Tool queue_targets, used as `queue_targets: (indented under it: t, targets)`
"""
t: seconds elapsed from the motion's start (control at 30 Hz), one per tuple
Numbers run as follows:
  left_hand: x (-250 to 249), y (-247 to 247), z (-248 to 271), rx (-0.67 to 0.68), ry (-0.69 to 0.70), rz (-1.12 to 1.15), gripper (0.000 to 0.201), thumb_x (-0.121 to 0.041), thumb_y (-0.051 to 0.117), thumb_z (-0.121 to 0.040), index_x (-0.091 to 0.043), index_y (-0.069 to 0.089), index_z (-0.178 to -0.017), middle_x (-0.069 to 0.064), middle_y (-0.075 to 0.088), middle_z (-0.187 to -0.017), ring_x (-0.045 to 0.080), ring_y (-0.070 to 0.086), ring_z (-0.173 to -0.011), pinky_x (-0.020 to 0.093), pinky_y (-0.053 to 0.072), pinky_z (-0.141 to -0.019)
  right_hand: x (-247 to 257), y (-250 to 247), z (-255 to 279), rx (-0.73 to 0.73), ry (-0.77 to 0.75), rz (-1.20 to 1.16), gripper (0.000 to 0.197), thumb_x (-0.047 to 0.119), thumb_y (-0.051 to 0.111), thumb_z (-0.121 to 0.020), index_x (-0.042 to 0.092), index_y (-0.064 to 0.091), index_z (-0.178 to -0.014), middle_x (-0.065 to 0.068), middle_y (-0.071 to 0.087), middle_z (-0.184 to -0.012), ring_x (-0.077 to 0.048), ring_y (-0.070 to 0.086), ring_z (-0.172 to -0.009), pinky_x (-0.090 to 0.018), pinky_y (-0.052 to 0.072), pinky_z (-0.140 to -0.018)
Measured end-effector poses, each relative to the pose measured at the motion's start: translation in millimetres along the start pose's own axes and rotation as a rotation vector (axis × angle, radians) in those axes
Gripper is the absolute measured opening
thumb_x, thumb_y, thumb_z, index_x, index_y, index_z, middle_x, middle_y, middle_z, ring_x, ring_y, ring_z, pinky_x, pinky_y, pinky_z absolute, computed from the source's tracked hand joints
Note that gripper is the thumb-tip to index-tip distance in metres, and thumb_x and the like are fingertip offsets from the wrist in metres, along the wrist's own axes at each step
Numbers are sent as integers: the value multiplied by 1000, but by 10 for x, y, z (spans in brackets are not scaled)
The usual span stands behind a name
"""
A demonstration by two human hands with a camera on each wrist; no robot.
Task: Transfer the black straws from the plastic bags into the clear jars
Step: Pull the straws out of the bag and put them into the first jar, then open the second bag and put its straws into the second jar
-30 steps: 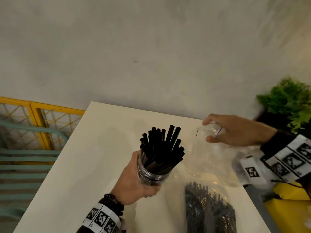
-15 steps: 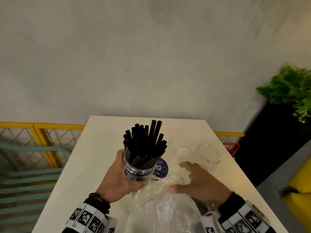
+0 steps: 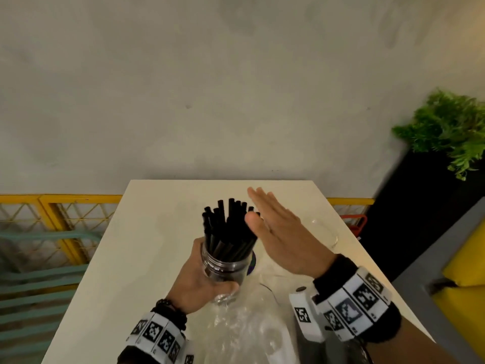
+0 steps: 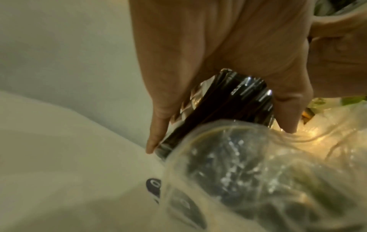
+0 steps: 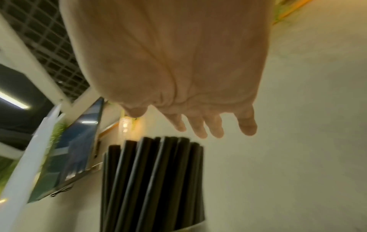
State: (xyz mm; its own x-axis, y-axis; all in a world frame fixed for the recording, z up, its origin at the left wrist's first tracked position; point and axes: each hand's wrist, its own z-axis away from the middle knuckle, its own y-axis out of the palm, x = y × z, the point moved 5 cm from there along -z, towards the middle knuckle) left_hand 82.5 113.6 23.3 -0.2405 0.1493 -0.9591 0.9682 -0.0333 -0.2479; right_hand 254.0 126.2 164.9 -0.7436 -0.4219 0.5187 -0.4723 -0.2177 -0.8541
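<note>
The left hand [image 3: 200, 278] has its fingers [image 4: 158, 125] and thumb curled round a clear jar [image 3: 225, 269], gripping its wall from the left and from below. The jar stands nearly upright, a little above the white table [image 3: 126, 258]; the left wrist view shows its round transparent base [image 4: 238, 164] turned toward the camera, with the fingers lying along the side. Black straws [image 3: 229, 232] fill the jar and fan out above its threaded neck, their tips uneven in height.

The right hand [image 3: 278, 237] is flat and holds nothing. Its fingers [image 5: 200, 125] are straight and lie close together, with the little finger set slightly apart in the right wrist view. The palm faces the upper part of the straw bundle, just beside its right edge. Whether the palm touches the straws cannot be told for sure; the thumb [image 3: 252, 220] overlaps the nearest tips in the head view.

Below the left hand's fingers and toward the person, a crumpled clear plastic bag [image 3: 244, 329] lies on the table. Beyond the right hand's knuckles, further right, an empty clear jar [image 3: 325, 232] is faintly visible near the table's edge. A dark round sticker [image 3: 252, 264] peeks out behind the held jar.

A grey wall, a yellow railing [image 3: 60, 203] and a green plant [image 3: 446, 132] lie further out.
</note>
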Motion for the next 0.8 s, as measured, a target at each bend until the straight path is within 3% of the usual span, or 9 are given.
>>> queue_targets:
  t: [0.1, 0.2, 0.27, 0.37, 0.5, 0.63, 0.67, 0.73, 0.8]
  targets:
    - [265, -60, -185, -74, -64, -31, 102, -36, 99, -44, -29, 42, -128, -2, 60, -126, 17, 62, -118, 46, 55, -96, -452, -75, 149, -108, 70, -39, 54, 51, 31, -100, 27, 36, -147, 1, 38, -154, -13, 32, -143, -30, 28, -115]
    - [535, -66, -387, -112, -142, -110, 108, -53, 99, -30, -33, 44, -121, 5, 55, -123, 25, 61, -113, 53, 57, -91, -915, -35, 557, -86, 192, 57, 36, 39, 45, -100, 20, 57, -128, 0, 62, -126, -12, 61, -108, -22, 45, -90]
    - [610, -25, -487, -119, -154, -122, 110, -54, 99, -29, -32, 44, -122, 5, 58, -122, 26, 63, -110, 54, 58, -89, -1072, 43, 857, -60, 249, 87, 27, 34, 50, -99, 17, 65, -113, 2, 69, -111, -9, 64, -94, -27, 52, -86]
    - [552, 56, -583, -119, -136, -100, 110, -37, 99, -35, -25, 41, -128, 1, 63, -123, 26, 65, -110, 52, 58, -87, -1092, 193, 1213, -19, 293, 71, 18, 33, 55, -96, 21, 69, -98, 7, 71, -93, -8, 64, -82, -27, 53, -80]
    - [532, 129, -625, -71, -234, -116, 111, -17, 98, -55, -13, 30, -143, -2, 55, -128, 23, 54, -123, 39, 48, -98, -1193, 188, 1496, -81, 377, 41, 12, 32, 56, -97, 29, 67, -96, 14, 69, -91, -1, 60, -81, -12, 42, -72]
    - [315, -140, -460, -33, -400, -85, 104, -24, 87, -74, -25, 22, -155, 5, 39, -156, 24, 34, -146, 43, 35, -115, -1612, 190, 1814, -62, 605, 85, 11, 32, 53, -97, 33, 58, -88, 10, 66, -88, -3, 59, -76, -20, 50, -74]
    - [175, -312, -361, -82, -386, -112, 90, -34, 84, -74, -29, 35, -150, 4, 46, -151, 26, 40, -143, 45, 38, -113, -1705, 198, 1887, -62, 660, 98, 9, 35, 54, -96, 33, 57, -88, 8, 66, -89, -5, 59, -75, -27, 53, -76]
    - [-231, -667, -97, -184, -249, -235, 51, -63, 77, -69, -44, 61, -114, -14, 69, -117, 26, 63, -117, 46, 51, -98, -1832, 191, 2002, -81, 746, 97, 18, 47, 53, -93, 31, 59, -99, 4, 69, -97, -8, 61, -77, -30, 52, -77]
    - [-667, -828, 265, -244, -133, -363, 49, -84, 63, -66, -43, 66, -92, -22, 72, -90, 17, 70, -88, 41, 59, -79, -1971, 230, 2098, -50, 879, 80, 51, 62, 49, -88, 23, 56, -120, -3, 67, -114, -17, 63, -90, -32, 50, -83]
